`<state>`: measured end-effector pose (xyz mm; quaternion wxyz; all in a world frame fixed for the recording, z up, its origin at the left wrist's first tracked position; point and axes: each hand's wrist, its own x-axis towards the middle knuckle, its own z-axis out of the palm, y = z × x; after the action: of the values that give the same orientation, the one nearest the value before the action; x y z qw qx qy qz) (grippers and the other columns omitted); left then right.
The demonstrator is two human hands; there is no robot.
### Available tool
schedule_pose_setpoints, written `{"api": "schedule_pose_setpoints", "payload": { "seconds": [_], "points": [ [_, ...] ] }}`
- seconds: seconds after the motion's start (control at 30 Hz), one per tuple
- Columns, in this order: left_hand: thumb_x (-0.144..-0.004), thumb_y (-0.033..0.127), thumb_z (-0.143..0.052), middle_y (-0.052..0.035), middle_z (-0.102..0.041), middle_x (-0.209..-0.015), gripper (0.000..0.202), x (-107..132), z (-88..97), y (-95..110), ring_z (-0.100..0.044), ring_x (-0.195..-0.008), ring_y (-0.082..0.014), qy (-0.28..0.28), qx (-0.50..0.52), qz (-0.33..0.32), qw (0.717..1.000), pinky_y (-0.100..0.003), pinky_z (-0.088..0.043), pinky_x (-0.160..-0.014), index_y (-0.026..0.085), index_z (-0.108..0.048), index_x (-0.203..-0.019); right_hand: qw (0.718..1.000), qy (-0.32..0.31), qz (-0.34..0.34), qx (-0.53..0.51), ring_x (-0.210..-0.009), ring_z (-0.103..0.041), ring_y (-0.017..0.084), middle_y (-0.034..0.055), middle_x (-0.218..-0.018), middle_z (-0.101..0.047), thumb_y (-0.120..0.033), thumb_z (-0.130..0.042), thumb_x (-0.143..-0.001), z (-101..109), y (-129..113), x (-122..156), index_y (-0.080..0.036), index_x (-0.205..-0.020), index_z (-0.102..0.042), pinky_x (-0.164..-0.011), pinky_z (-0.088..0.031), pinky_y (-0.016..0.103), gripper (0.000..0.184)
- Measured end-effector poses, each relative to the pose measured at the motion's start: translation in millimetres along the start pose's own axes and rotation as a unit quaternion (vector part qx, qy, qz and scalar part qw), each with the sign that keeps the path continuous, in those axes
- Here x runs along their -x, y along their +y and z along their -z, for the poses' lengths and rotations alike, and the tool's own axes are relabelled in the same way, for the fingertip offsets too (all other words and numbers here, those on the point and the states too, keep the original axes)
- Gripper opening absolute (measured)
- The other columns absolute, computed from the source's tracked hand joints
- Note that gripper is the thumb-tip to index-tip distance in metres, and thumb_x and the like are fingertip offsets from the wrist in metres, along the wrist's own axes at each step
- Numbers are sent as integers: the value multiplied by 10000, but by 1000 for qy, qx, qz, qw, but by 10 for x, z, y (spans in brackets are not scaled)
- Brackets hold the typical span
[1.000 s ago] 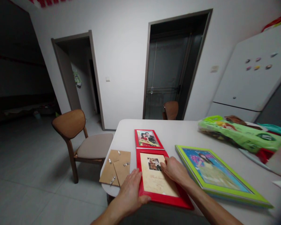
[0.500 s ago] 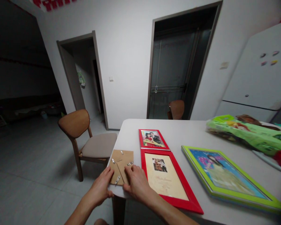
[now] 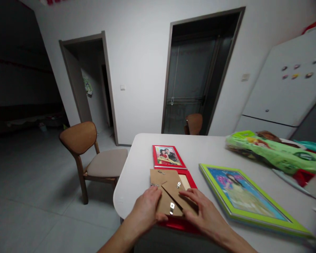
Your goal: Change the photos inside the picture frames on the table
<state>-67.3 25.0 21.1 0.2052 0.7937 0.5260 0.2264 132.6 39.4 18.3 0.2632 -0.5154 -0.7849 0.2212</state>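
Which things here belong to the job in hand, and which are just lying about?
Seemingly part of the job:
brown backing board with metal clips
red picture frame beneath it

Seemingly just lying about:
red-framed couple photo beyond them
lime-green framed photo
green plastic package
nearer wooden chair

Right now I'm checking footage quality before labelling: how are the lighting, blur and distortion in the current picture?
Head view: far left falls into darkness, the wall is brighter, and a soft shadow lies by the chair; metal clips on the brown backing board glint; the green bag looks slightly soft; the fridge leans, probably from lens or tilt.
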Motion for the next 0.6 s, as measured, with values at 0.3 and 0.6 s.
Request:
{"api": "schedule_pose_setpoints", "payload": {
  "seconds": [0.3, 0.6],
  "points": [
    [-581, 326, -671, -64, -517, -1061, 415, -214, -256, 153, -478, -958, -223, -33, -32, -8, 999, -306, -366, -834, 181, -523, -942, 998, 19, -28, 62, -971, -459, 223, 90, -1010, -516, -262, -476, -598, 14, 398, 93, -176, -964, -592, -887, -332, 338, 394],
    [-687, 386, -553, -82, -452, -1189, 383, -176, -293, 147, -356, -1128, -239, -64, -84, -7, 994, -420, -216, -948, 203, -498, -1018, 989, 26, 21, 143, -890, -468, 207, 83, -968, -553, -327, -427, -705, 21, 497, 18, -198, -959, -608, -799, -350, 330, 338]
  ]
}}
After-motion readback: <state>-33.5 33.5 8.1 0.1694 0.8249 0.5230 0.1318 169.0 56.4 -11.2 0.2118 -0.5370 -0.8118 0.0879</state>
